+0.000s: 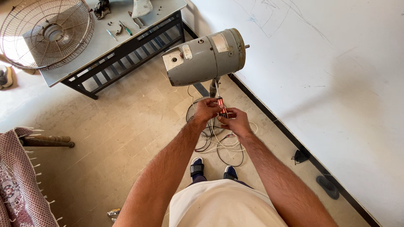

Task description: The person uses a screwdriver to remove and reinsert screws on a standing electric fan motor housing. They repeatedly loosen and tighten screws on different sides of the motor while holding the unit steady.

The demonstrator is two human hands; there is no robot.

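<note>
- Head view: the left hand (205,110) and the right hand (236,122) meet just below the grey fan motor housing (206,57), which sits on its stand above both hands.
- The left grip is closed, fingers pinched around the upper part of a small red and orange component (221,107); white wires run up from it towards the housing.
- The right grip is closed too, fingertips pinching the lower end of the same component, so both hands touch it, and they touch each other.
- Beneath the hands, a tangle of white, black and red wires (223,145) lies on the tiled floor (126,138), near the person's two dark shoes.
- Up and well left of the left hand stands a grey worktop (101,44) on a black frame, carrying a round wire fan guard (46,33) and small hand tools (124,28).
- Far left of the grips, a woven patterned cloth (19,180) shows at the frame's edge.
</note>
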